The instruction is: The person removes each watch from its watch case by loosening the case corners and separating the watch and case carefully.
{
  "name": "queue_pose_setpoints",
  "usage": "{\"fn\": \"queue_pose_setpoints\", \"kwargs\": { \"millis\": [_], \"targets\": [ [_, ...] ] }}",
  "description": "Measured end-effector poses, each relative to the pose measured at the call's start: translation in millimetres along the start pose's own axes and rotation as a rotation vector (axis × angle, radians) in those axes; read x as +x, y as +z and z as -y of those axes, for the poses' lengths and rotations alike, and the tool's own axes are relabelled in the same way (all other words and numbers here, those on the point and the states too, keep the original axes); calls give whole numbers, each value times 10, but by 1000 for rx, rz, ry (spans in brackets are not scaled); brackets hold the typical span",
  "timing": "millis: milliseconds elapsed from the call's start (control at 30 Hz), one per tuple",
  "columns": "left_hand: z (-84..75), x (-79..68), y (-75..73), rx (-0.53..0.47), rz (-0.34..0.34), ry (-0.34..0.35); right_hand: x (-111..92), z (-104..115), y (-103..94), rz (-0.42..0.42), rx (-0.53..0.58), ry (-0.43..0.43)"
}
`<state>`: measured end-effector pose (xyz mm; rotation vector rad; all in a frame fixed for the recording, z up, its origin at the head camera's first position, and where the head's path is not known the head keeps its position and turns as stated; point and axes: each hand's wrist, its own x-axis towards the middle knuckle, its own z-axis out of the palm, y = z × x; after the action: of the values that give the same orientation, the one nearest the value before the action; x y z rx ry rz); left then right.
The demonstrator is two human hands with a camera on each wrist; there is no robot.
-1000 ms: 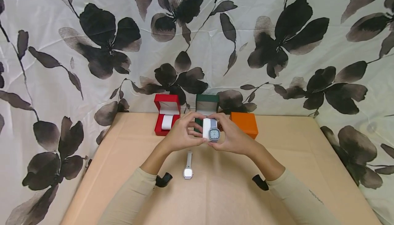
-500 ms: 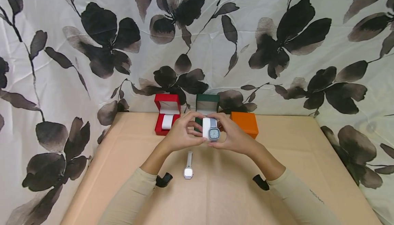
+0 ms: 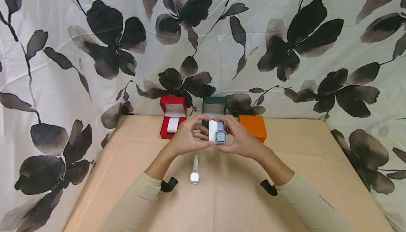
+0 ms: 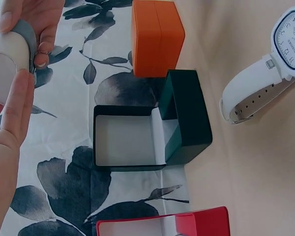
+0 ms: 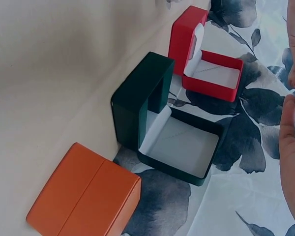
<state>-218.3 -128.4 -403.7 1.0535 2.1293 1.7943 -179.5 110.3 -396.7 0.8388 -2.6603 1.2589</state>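
Left hand [image 3: 191, 136] and right hand [image 3: 240, 137] both pinch white cushion [image 3: 212, 130] with blue watch [image 3: 220, 136] on it, held up toward counter's [image 3: 304, 147] far edge. Step looks like seating watch on cushion; it sits off-centre, right-hand side. Next move probably calls for steady left pinch, gentle right slide toward middle. Green box [image 4: 194, 115], open, behind hands at far edge. White watch [image 3: 195, 177] lies nearer, untouched.
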Motion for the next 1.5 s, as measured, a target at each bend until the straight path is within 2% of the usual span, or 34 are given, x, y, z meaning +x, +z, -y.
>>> {"fn": "queue_pose_setpoints", "kwargs": {
  "millis": [567,767,1233,1500],
  "targets": [
    [28,19,-34,10,6,-31,10,-35,38,-37,3,-12],
    [44,19,-45,-12,-6,-24,27,-46,37,-23,29,-18],
    [37,-2,-50,-5,24,-40,14,-1,39,17,40,4],
    [36,-22,-69,2,36,-42,1,44,55,12,56,8]
  ]
}}
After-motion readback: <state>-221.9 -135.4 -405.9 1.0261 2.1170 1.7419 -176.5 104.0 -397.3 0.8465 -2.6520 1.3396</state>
